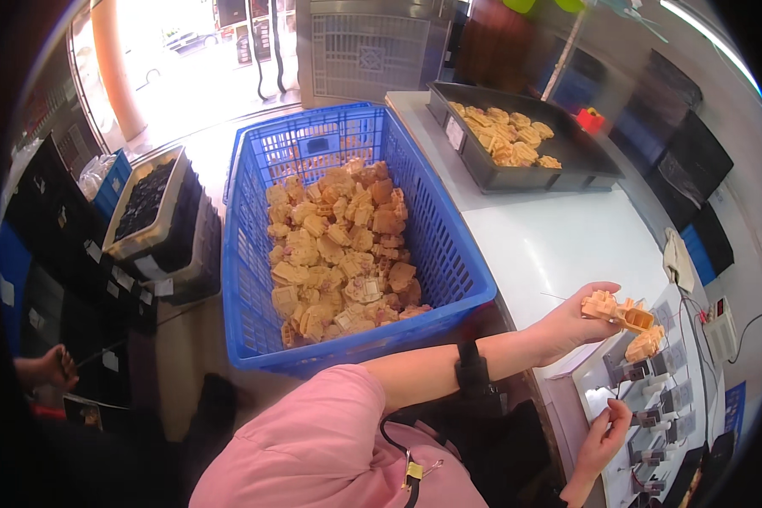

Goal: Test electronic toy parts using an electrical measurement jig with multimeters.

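My left hand (565, 328) is closed on several orange plastic parts (631, 315), blocky and hollow, which stick out past its fingertips over the right side of the white table. Below it, my right hand (604, 433) has its fingers curled in beside a bench fixture (650, 416) with a row of small dark and metal units. Whether anything sits between those curled fingers is hidden. A large blue crate (360, 345) stands left of my left arm, holding a heap of similar yellow-orange plastic parts (339, 245).
On the white table (533, 241), a dark tray (516, 176) holds more yellow-orange parts. A small white box with wires (720, 332) and a cloth (677, 258) lie at the right. Stacked bins (165, 229) stand left of the crate. Another person's hand (52, 369) shows at far left.
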Tool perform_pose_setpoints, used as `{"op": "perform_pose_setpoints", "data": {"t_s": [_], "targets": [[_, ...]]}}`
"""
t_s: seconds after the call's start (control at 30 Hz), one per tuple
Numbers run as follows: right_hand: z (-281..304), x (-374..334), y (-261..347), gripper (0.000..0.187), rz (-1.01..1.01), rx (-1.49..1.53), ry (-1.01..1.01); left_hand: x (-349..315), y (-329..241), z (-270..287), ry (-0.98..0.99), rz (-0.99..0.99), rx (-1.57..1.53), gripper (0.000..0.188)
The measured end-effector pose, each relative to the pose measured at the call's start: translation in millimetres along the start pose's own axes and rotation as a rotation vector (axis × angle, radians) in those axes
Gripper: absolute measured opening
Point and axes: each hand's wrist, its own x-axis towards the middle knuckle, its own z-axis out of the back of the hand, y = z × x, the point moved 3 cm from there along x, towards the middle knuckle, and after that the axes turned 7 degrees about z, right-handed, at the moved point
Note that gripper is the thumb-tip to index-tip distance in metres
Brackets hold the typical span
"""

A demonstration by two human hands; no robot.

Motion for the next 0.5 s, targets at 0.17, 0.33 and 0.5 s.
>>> {"op": "perform_pose_setpoints", "data": {"t_s": [0.17,0.33,0.5], "targets": [[25.1,-32.1,15.6,0.017,-0.016,0.015,-0.105,1.9,3.1,-1.7,0.032,0.160,-0.253,0.060],[66.1,-55.7,18.4,0.018,-0.159,-0.086,-0.310,12.5,0.9,-12.3,0.141,0.292,-0.259,0.040],[91.0,-55.1,22.7,0.020,-0.151,-0.100,-0.408,12.5,11.5,-34.3,0.119,0.425,-0.269,0.044]]}}
